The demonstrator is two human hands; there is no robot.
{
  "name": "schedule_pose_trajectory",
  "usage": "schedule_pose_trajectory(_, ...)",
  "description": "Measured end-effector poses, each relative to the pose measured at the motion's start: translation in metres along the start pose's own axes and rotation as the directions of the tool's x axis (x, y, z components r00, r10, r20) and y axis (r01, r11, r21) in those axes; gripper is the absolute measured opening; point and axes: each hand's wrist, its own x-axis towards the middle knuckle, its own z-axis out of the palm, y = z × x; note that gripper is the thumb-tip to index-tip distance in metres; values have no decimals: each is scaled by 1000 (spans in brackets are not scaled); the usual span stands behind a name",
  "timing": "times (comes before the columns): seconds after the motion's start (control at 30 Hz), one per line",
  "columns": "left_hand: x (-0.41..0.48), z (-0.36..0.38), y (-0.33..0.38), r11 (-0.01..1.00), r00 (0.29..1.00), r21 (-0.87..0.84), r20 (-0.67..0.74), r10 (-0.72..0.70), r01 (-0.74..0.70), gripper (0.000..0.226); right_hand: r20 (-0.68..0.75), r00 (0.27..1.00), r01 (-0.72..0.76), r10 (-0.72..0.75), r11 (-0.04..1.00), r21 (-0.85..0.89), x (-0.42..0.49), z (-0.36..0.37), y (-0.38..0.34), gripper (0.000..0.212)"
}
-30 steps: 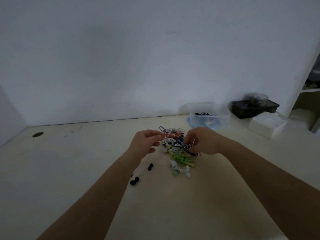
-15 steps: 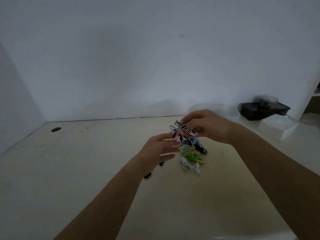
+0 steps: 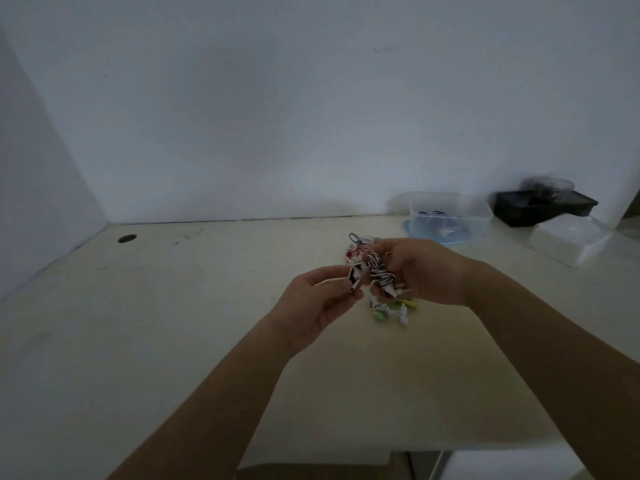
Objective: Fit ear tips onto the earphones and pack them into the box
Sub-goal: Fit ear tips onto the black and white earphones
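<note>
Head view: both hands up over the bench (image 3: 173,306), one striped set btwn them
left hand (image 3: 322,299): thumb + fingertips pinch the free end of the striped earphones (image 3: 379,271); looks like a bud, too blurred to be sure
right hand (image 3: 426,271): fingers curled round the wound black/white coil, prob so it can't unravel while the other hand works the end
where the set is: in the air, bridging the gap btwn the two hands, clear of the bench
why lifted: prob to bring the small end close + steady for fitting a tip
pile (image 3: 391,308): other earphones (green, white, red) on the bench just under + beyond the right hand, an easy reach for the next set
ear tips: none seen; could be hidden under the left hand or forearm, can't tell
box (image 3: 450,216): clear tub beyond the right hand, well apart, by the wall; looks lidless w/ dark cable inside
step: tip fitting on this set, I'd judge; packing not yet done
risk: coil slipping loose if the right hand's hold eases
</note>
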Motion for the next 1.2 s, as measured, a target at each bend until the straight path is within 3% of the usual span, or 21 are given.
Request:
schedule_pose_trajectory(0.07,-4,-6,-7,998,1000,58,-20,-5,6,24,90,993,-79,76,996,29,0,4,12,35)
schedule_pose_trajectory(0.13,-8,-10,-13,991,1000,131,-29,1,2,20,68,994,-84,88,995,-55,2,11,24,26)
schedule_pose_trajectory(0.23,-16,-15,-16,970,998,242,-44,35,-23,20,-64,998,8,-27,957,-289,5,25,37,21)
schedule_pose_trajectory(0.3,-20,-19,-18,939,996,339,-57,75,-51,25,-68,992,69,-105,914,-399,6,29,42,21)
schedule_pose_trajectory(0.47,-25,-28,-25,745,976,653,-40,215,-138,30,-57,991,77,-124,853,-517,6,35,49,11)
schedule_pose_trajectory(0.73,-26,-23,-38,659,967,738,-38,251,-142,29,-111,979,121,-170,926,-357,5,32,55,1)
schedule_pose_trajectory(0.93,-20,-26,-33,674,953,711,-18,301,-200,20,-147,973,143,-177,966,-217,12,31,58,21)
schedule_pose_trajectory(1.07,-14,-41,-13,678,914,711,-128,385,-186,10,-178,971,147,-161,985,-94,18,25,53,27)
schedule_pose_trajectory(1.2,3,-75,8,609,824,786,-270,497,-110,13,-128,976,170,-176,984,-50,24,24,43,17)
